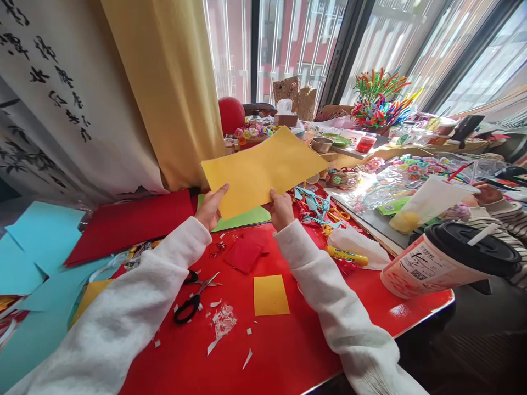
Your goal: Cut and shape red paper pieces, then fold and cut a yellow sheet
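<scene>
A large sheet of yellow paper [259,170] is held up in the air above the red table [288,356]. My left hand [211,209] pinches its lower left part, thumb on the near face. At the lower edge, further right, my right hand [280,208] grips the same sheet. Fingers behind the paper are hidden. Below lie a small yellow paper square [270,295], dark red paper pieces [246,252] and black-handled scissors [193,303], with white scraps [224,321] around them. Green paper [242,218] lies flat behind my hands.
Blue paper sheets [45,236] and a dark red folder-like sheet [132,222] lie at left. A lidded drink cup [436,263] stands at right, near a yellow glue stick [347,255]. Another person's striped sleeve [502,219] shows at far right. Craft supplies crowd the back.
</scene>
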{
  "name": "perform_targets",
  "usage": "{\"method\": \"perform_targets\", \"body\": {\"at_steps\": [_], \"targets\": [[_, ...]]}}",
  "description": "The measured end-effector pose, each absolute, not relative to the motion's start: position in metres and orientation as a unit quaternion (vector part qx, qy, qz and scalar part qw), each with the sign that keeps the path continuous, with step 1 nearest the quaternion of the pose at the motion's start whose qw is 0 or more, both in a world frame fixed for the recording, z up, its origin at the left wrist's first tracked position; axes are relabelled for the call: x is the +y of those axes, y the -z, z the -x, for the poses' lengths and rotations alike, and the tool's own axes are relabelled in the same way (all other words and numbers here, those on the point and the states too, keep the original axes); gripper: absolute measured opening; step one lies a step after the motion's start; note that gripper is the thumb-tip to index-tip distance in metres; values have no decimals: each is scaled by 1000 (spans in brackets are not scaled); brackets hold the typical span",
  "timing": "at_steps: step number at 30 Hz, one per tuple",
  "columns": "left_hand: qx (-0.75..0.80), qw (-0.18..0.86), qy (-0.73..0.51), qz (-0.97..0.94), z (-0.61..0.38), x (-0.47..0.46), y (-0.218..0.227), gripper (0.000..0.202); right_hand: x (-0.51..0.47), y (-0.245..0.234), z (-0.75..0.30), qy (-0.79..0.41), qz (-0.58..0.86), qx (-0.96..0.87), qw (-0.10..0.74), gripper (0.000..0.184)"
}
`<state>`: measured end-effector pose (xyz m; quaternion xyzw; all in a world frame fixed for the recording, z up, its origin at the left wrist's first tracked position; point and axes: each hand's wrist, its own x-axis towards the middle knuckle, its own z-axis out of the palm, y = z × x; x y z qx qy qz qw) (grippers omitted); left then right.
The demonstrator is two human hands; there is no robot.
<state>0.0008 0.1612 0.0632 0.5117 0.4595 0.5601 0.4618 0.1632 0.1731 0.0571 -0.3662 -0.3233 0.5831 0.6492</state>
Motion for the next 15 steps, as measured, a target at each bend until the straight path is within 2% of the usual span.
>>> {"method": "perform_targets", "body": {"at_steps": [3,6,10,15], "targets": [[479,429,-620,-449,7,167,-62,40,170,-52,-156,-640,320,-356,601,12],[510,406,-624,-432,34,178,-56,44,180,-45,-167,-670,286,-395,560,18],[580,403,-557,-437,71,187,-36,39,202,-28,-194,-607,412,-400,550,9],[598,385,-520,-473,87,196,-4,38,219,-2,-205,-566,488,-457,482,12]]}}
